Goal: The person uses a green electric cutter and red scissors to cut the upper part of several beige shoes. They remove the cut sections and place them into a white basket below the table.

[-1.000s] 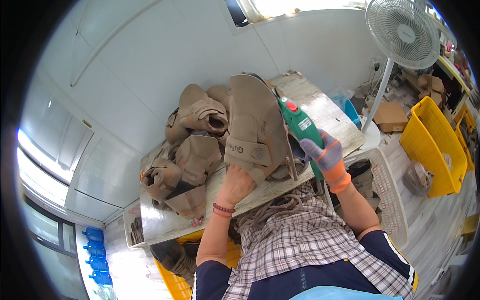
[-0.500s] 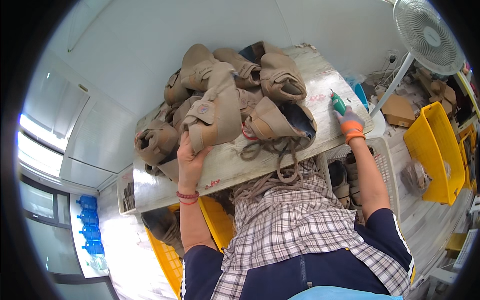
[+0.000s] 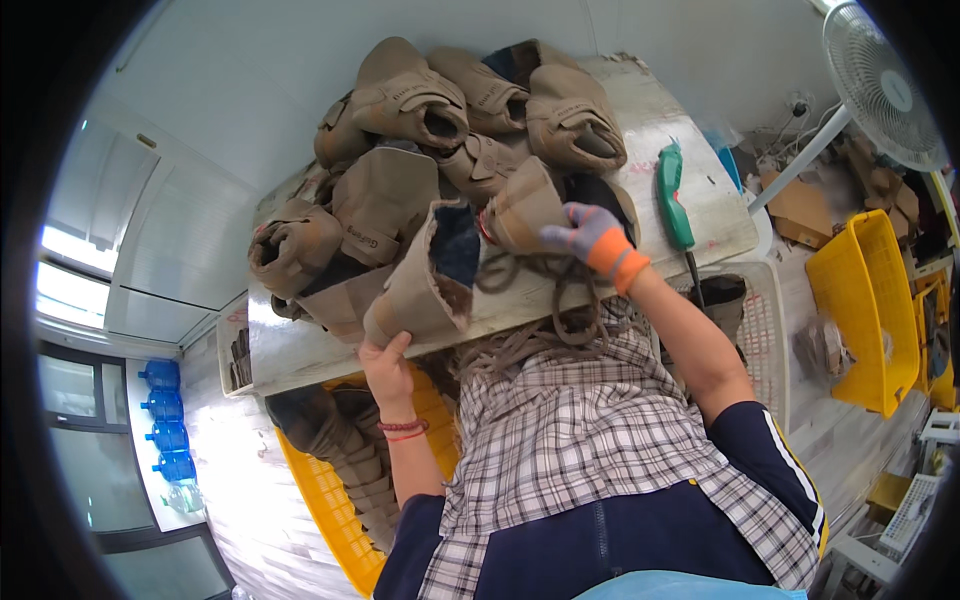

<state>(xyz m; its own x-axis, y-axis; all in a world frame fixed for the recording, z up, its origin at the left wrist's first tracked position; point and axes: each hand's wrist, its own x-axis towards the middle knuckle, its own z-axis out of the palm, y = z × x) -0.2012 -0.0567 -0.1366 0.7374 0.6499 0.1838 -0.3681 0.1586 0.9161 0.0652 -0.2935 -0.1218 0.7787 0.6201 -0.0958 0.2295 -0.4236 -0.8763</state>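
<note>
A bare left hand (image 3: 388, 375) grips the lower end of a tan sleeve (image 3: 405, 300), thumb and fingers closed on the material, the dark-lined opening facing right above the near part of a pale surface (image 3: 712, 215). The gloved right hand (image 3: 592, 240), fingers partly spread, meets the side of a second tan sleeve (image 3: 525, 208); whether they grip it cannot be told. A green handheld tool (image 3: 672, 195) lies to the right, its black cord (image 3: 694, 275) running off the edge. Good handling here would likely mean a firm hold, an uncrushed opening and the loose tan cords (image 3: 560, 295) kept from snagging.
</note>
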